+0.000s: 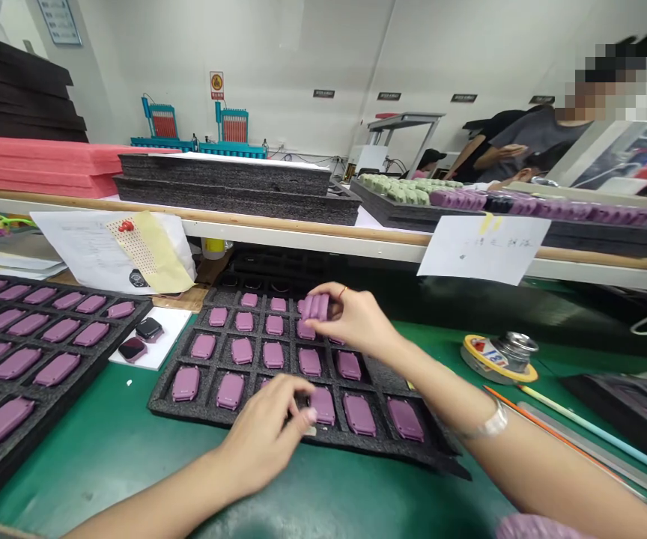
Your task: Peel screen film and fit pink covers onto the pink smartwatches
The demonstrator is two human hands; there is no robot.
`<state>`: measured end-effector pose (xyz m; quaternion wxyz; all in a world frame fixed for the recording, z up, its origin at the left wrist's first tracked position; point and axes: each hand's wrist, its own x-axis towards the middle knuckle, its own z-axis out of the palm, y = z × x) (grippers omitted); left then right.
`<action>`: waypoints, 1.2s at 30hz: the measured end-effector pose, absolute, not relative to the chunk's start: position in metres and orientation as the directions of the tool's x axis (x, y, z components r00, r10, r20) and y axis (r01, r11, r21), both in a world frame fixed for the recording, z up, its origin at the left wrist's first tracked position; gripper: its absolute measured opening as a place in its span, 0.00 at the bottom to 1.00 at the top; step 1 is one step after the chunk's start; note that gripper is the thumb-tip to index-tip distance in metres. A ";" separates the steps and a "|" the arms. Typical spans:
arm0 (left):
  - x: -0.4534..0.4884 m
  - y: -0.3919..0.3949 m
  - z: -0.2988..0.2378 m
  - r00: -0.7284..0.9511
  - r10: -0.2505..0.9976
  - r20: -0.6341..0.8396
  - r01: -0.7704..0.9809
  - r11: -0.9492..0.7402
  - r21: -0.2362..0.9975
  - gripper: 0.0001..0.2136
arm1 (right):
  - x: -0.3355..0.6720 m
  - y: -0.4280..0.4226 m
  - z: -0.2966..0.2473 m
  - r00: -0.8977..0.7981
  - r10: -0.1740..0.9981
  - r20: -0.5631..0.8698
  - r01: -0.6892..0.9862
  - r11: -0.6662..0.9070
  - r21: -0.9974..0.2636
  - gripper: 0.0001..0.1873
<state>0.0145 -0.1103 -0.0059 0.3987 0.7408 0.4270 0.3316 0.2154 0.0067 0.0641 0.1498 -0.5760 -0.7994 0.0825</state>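
A black foam tray (219, 419) with square compartments lies in front of me. In its compartments sit several purple watch cases (272, 355). My right hand (351, 318) is over the back of the tray, thumb and fingers closed around a small row of purple watch cases (317, 307) standing side by side. My left hand (270, 427) rests at the tray's front edge, thumb and index finger curved apart beside a purple watch case (322, 406). The hand hides part of the compartment behind it, and I see nothing held in it.
Another foam tray (48, 397) of purple cases lies left. Two dark-faced watches (148, 329) rest on a white card (173, 329). At right are a tape roll (489, 361), a metal container (517, 348) and pens (598, 430). A shelf (380, 241) crosses above; a person (537, 138) is beyond.
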 end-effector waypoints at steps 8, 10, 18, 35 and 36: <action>0.015 -0.117 0.014 0.558 0.804 -0.205 -0.386 0.470 0.793 0.32 | 0.191 -0.101 0.033 -0.497 0.716 0.489 0.387 0.688 -0.614 0.30; 0.016 -0.122 0.017 0.605 0.772 -0.196 -0.393 0.504 0.769 0.34 | 0.192 -0.105 0.028 -0.466 0.739 0.487 0.334 0.657 -0.676 0.30; 0.024 -0.133 0.020 0.481 0.817 -0.317 -0.309 0.497 0.811 0.35 | 0.190 -0.111 0.021 -0.531 0.651 0.543 0.239 0.730 -0.640 0.41; 0.019 -0.121 0.016 0.508 0.845 -0.167 -0.205 0.307 0.930 0.26 | 0.195 -0.104 0.021 -0.578 0.704 0.413 0.140 0.584 -0.800 0.54; 0.019 -0.121 0.017 0.514 0.844 -0.157 -0.184 0.288 0.940 0.23 | 0.195 -0.103 0.020 -0.578 0.708 0.405 0.144 0.577 -0.804 0.53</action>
